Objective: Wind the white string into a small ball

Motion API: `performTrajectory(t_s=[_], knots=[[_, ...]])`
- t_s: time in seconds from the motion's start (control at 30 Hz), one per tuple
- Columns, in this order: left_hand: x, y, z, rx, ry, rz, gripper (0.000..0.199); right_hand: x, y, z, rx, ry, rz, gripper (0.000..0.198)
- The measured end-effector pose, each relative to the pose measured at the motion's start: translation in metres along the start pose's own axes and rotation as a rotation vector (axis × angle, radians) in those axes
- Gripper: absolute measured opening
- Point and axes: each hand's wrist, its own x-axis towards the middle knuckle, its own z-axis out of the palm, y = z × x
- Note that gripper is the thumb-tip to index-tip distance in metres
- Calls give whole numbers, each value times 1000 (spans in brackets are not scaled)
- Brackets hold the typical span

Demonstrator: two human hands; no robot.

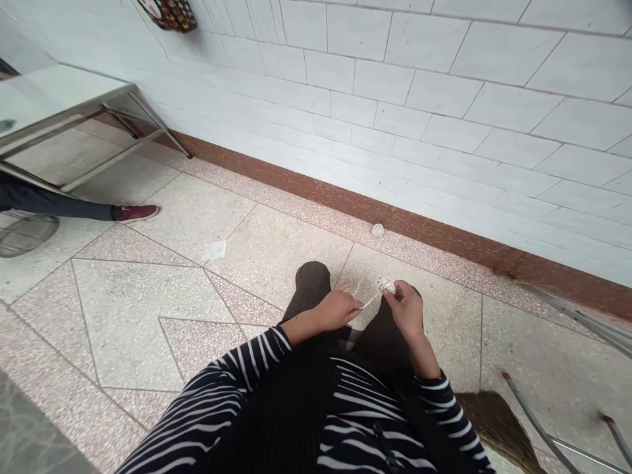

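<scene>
- Left hand [338, 308] pinching thin white string [369, 302]; right hand [405, 305] closed on small white string ball [386, 284].
- Risk: loose grip, ball dropping to speckled tile floor [148, 296], unrolling.

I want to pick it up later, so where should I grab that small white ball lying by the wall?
Probably come from above and pinch the small white ball across its round sides. It lies free on the floor, with the brown skirting close behind it blocking that side.

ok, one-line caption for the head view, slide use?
Seated person's left hand pulls white string from small white wound bundle held in right hand, above speckled terrazzo floor.
</scene>
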Motion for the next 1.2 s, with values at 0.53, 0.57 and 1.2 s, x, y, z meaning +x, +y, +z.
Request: performTrajectory(t_s=[0.53, 0.57, 1.2], knots=[[25, -10, -4, -200, -13, -102, 22, -20, -23, -12, 518, -364, 129, 32], [23, -5, 1, -187, -37, -104, 24, -12, -20, -14, 485, -280, 121, 32], [17, 8, 3, -269, -36, -51, 24, -22, -17, -23, 875, -473, 322, 42]])
